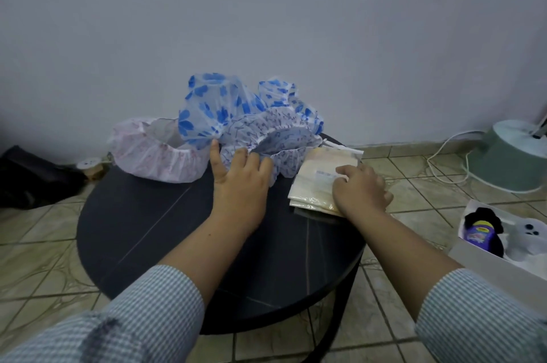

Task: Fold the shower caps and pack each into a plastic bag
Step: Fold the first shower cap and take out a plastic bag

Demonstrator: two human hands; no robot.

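Our left hand has its fingers curled into the gathered edge of the purple-print shower cap, thumb stretched out to touch the blue-flowered cap behind it. Our right hand lies on the stack of plastic bags, fingers bent and pressing at the top bag; whether they pinch a single bag we cannot tell.

The caps sit heaped at the far side of the round dark counter, a pink-print cap to the left and touching the blue one; none is folded or bagged yet.

The risks, as we judge them: the caps overlap, so pulling the purple one could drag the blue one along or push it off the far edge. The bags are slick and lie at the counter's right rim; lifting one carelessly may take several or slide the stack onto the floor.

A pale label strip on the top bag is too blurred to read. The purple bottle in the box at right carries a colourful label, also unreadable.
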